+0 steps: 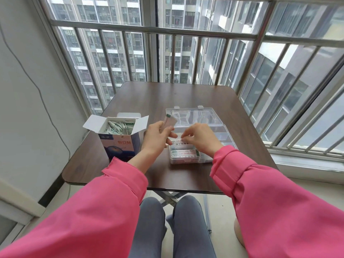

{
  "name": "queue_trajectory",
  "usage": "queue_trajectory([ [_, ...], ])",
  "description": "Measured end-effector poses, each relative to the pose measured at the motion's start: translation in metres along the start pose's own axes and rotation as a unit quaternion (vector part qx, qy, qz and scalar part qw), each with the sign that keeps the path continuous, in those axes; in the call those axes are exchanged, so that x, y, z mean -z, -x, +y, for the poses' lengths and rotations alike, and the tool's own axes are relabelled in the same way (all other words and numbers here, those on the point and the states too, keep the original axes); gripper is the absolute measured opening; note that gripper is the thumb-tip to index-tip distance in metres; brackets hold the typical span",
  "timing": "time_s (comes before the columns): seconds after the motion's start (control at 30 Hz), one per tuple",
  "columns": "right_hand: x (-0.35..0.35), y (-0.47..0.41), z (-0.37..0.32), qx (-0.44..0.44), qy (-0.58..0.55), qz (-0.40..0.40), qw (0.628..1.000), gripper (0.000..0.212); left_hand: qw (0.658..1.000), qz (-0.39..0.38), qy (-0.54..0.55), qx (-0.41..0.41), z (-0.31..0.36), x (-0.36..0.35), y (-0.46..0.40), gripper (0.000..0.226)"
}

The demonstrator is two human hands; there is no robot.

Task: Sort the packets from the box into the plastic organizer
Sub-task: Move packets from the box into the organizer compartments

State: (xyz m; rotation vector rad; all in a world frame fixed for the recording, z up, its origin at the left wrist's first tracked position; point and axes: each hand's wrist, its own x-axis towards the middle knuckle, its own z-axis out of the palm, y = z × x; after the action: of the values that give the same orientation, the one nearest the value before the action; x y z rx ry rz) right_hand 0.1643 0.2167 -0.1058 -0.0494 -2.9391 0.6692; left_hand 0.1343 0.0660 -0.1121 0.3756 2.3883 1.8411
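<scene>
An open blue-and-white cardboard box (119, 144) full of small white packets (119, 127) stands on the table's left side. To its right lies a clear plastic organizer (191, 160) with its lid (191, 116) folded back. My left hand (158, 138) grips a thin stack of packets (168, 121) between thumb and fingers, held upright just left of the organizer. My right hand (200, 138) hovers over the organizer's near left part, its fingertips pinching a packet (179, 142) down into a compartment. Another packet (184, 152) lies flat in the nearest compartment.
The dark brown table (149, 97) stands against barred windows (186, 53). A white wall with a hanging cable (37, 86) is on the left. My knees (171, 229) sit under the table's near edge.
</scene>
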Motion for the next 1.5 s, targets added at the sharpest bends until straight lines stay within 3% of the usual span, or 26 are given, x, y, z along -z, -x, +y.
queue_trajectory([
  [0.1, 0.016, 0.002, -0.005, -0.025, -0.166, 0.047, 0.985, 0.015, 0.999, -0.016, 0.049, -0.005, 0.001, 0.003, 0.002, 0.014],
  [0.17, 0.027, 0.005, -0.010, -0.053, -0.330, 0.043, 0.942, 0.012, 0.995, -0.054, 0.081, -0.003, 0.003, 0.003, 0.005, 0.013],
  [0.27, 0.032, 0.008, -0.015, -0.065, -0.384, 0.023, 0.921, 0.005, 0.990, -0.110, 0.083, -0.008, 0.010, 0.000, 0.010, 0.013],
  [0.4, 0.030, 0.010, -0.015, -0.095, -0.467, 0.033, 0.878, 0.017, 0.996, -0.061, 0.064, 0.006, 0.012, -0.002, 0.008, 0.030],
  [0.57, 0.033, 0.014, -0.004, -0.106, -0.577, 0.064, 0.807, 0.007, 0.999, 0.006, -0.032, 0.018, 0.005, 0.001, 0.000, 0.036],
  [0.63, 0.033, 0.015, 0.002, -0.108, -0.552, 0.070, 0.824, 0.007, 0.998, 0.009, -0.054, 0.027, 0.005, 0.000, 0.002, 0.037],
  [0.73, 0.026, 0.015, 0.011, -0.121, -0.411, 0.073, 0.901, 0.012, 0.996, 0.018, -0.075, 0.039, 0.004, -0.002, 0.004, 0.037],
  [0.9, 0.013, 0.009, 0.010, -0.090, -0.231, 0.024, 0.968, 0.010, 1.000, 0.008, -0.007, 0.016, 0.002, -0.001, 0.001, 0.020],
  [1.13, 0.003, 0.009, 0.001, -0.024, -0.044, 0.025, 0.998, 0.012, 0.997, -0.027, -0.042, -0.052, -0.005, 0.007, -0.001, 0.033],
  [1.2, 0.002, 0.009, 0.001, -0.021, -0.034, 0.025, 0.999, 0.012, 0.997, -0.029, -0.042, -0.053, -0.004, 0.005, -0.001, 0.039],
  [1.37, 0.007, 0.010, 0.004, -0.020, -0.042, 0.025, 0.999, 0.014, 0.999, -0.009, -0.036, -0.039, -0.004, 0.002, -0.002, 0.026],
  [1.43, 0.012, 0.010, 0.002, -0.050, -0.144, 0.047, 0.987, 0.017, 0.999, 0.001, -0.033, -0.028, -0.005, 0.002, -0.003, 0.019],
  [1.5, 0.019, 0.011, -0.003, -0.099, -0.333, 0.038, 0.937, 0.022, 1.000, -0.003, -0.008, -0.019, -0.001, 0.001, -0.001, 0.016],
])
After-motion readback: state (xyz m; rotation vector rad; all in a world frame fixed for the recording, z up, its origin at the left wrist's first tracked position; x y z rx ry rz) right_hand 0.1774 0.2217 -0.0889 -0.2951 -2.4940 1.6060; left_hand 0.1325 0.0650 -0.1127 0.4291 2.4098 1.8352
